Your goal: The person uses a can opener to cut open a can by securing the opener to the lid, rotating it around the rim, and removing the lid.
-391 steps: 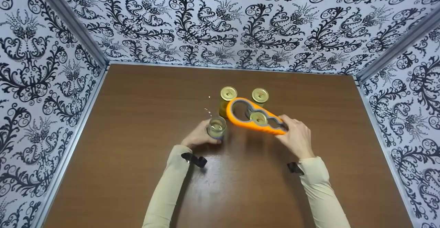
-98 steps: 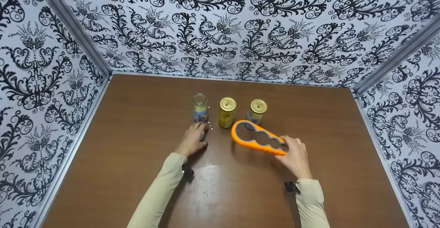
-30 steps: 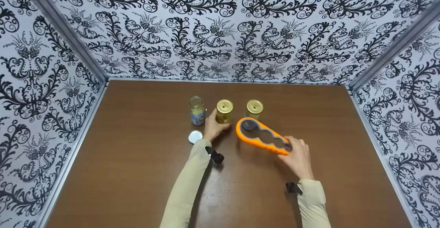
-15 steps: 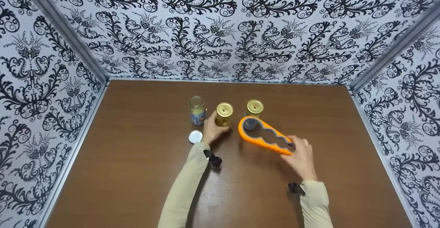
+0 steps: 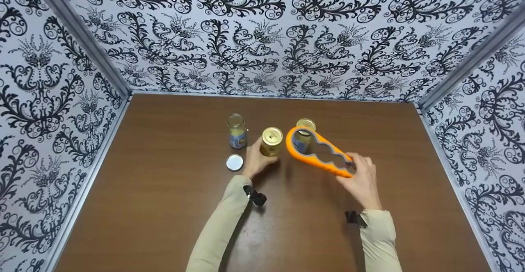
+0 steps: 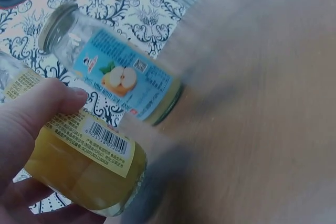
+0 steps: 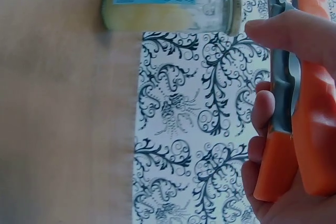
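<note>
My left hand (image 5: 257, 160) grips a glass jar of yellow contents (image 6: 84, 166) with a gold lid (image 5: 272, 136). The left wrist view shows its base raised off the table, its shadow beside it. In my right hand (image 5: 362, 180) is an orange jar opener (image 5: 313, 162) with grey scalloped inner edges, held by its narrow end. The opener's wide loop overlaps a second lidded jar (image 5: 302, 142) in the head view. That jar stands upright and has a blue label with a pear (image 6: 123, 77). My right thumb (image 7: 283, 32) lies across the opener.
An uncapped jar with a blue label (image 5: 237, 134) stands left of my left hand. Near it a loose lid (image 5: 234, 162) lies with its white inside up. Patterned walls (image 5: 262, 38) enclose the brown table (image 5: 164, 181) at the back and sides.
The uncapped jar was set down at the left, then its lid left in front. My left hand took the yellow jar and drew it nearer and up. The opener rose slightly.
</note>
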A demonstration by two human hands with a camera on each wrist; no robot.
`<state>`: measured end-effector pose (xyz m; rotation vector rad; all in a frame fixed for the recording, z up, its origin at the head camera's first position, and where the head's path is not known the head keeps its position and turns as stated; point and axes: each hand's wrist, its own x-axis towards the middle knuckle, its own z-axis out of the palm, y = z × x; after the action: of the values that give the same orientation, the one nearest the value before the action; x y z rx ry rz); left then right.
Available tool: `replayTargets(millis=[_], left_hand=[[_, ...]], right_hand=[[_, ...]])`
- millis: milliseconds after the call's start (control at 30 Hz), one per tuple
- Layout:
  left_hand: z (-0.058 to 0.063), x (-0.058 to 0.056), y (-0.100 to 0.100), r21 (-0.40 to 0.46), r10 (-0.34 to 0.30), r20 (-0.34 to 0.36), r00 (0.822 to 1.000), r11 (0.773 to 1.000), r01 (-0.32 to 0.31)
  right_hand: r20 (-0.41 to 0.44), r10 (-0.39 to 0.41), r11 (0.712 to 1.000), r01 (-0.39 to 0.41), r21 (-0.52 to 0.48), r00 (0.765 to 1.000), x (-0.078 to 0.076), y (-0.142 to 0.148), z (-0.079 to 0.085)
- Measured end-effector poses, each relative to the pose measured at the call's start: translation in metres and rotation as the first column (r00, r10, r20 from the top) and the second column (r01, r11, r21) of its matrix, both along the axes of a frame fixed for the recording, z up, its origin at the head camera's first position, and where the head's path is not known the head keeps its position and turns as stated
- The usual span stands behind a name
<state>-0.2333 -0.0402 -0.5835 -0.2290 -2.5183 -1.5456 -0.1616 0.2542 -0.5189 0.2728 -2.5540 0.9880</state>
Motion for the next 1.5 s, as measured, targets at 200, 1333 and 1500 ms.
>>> replayTargets(millis=[200,1333,1500], left_hand=[[-0.001,0.008,0.005,0.000,-0.017,-0.014,1.000,1.000,0.017],[0.009,0.050,0.041,0.044,-0.051,-0.034,0.998,0.998,0.052],[0.013,0.051,0.039,0.022,-0.054,-0.039,0.998,0.998,0.054]], right_hand=[[-0.016,0.033,0.999,-0.032,0.026,0.999,-0.006,-0.010,0.008],[0.036,0.086,0.949,-0.093,0.301,0.996,-0.009,-0.060,0.034],[-0.030,0.088,0.928,-0.071,0.366,0.996,-0.007,-0.059,0.038]])
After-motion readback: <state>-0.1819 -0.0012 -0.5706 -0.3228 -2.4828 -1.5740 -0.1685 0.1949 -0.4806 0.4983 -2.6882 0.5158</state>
